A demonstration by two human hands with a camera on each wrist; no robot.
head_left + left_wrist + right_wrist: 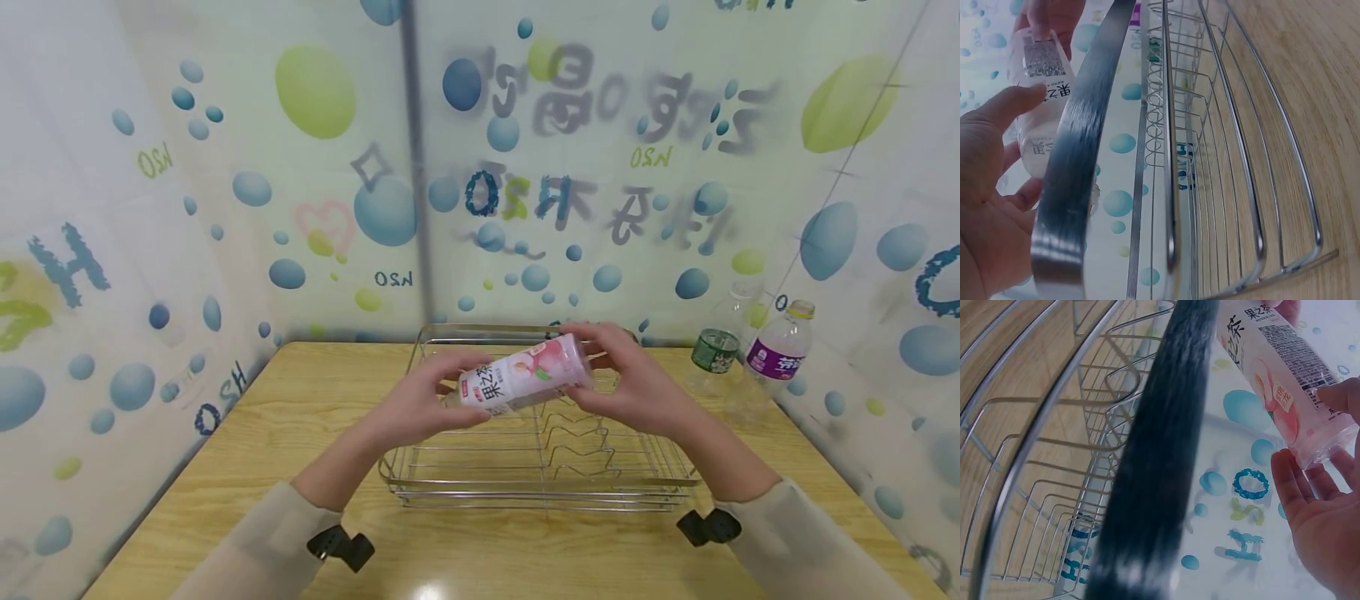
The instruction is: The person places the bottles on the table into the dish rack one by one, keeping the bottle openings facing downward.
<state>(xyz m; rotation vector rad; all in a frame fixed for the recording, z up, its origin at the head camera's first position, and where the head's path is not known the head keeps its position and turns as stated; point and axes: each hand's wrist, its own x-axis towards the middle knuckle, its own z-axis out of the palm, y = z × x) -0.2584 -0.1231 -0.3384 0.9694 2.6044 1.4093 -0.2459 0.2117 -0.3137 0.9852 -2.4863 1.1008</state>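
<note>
A pink-and-white labelled plastic drink bottle (528,372) is held tilted above the wire rack, its right end higher in the head view. My left hand (427,400) grips the lower left end, thumb along the near side. At the other end, my right hand (633,379) holds the bottle between thumb and fingers. In the left wrist view the bottle (1044,106) shows its barcode side, partly hidden behind the rack's metal band. The right wrist view shows the clear base of the bottle (1300,394) by the right hand's fingers.
Under the hands stands a metal wire dish rack (480,483) with zigzag dividers on the wooden table (300,433). At the back right stand a green-labelled clear bottle (716,350) and a purple-labelled bottle (778,357). A patterned curtain (360,308) closes off the back and sides.
</note>
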